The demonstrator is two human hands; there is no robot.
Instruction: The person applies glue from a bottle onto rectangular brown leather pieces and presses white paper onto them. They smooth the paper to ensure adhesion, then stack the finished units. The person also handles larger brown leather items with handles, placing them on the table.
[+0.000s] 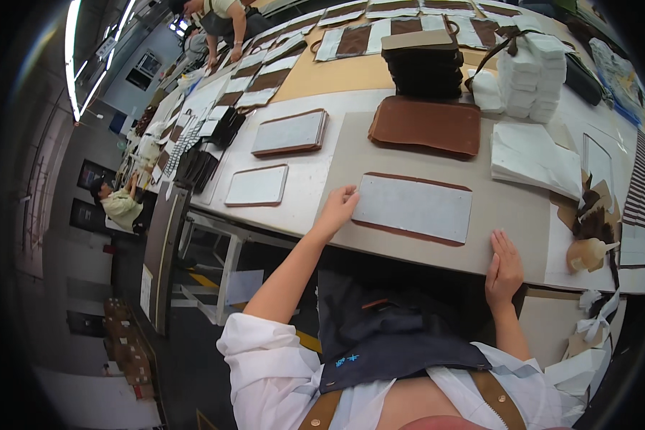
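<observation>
A flat brown leather panel with a light grey sheet over most of it lies before me on the grey work board. Brown shows along its long edges. My left hand has its fingers closed at the panel's left edge. My right hand rests with fingers stretched out near the table's front edge, to the right of the panel and apart from it; nothing is in it. Behind the panel lies a stack of brown leather pieces. Similar grey-faced panels lie to the left, a single one and a small stack.
At the back stand a stack of dark pieces and bundled white pieces. White sheets lie at right, near a pale squeeze bottle. Brown and white pieces line the far table. Other people work at the far left.
</observation>
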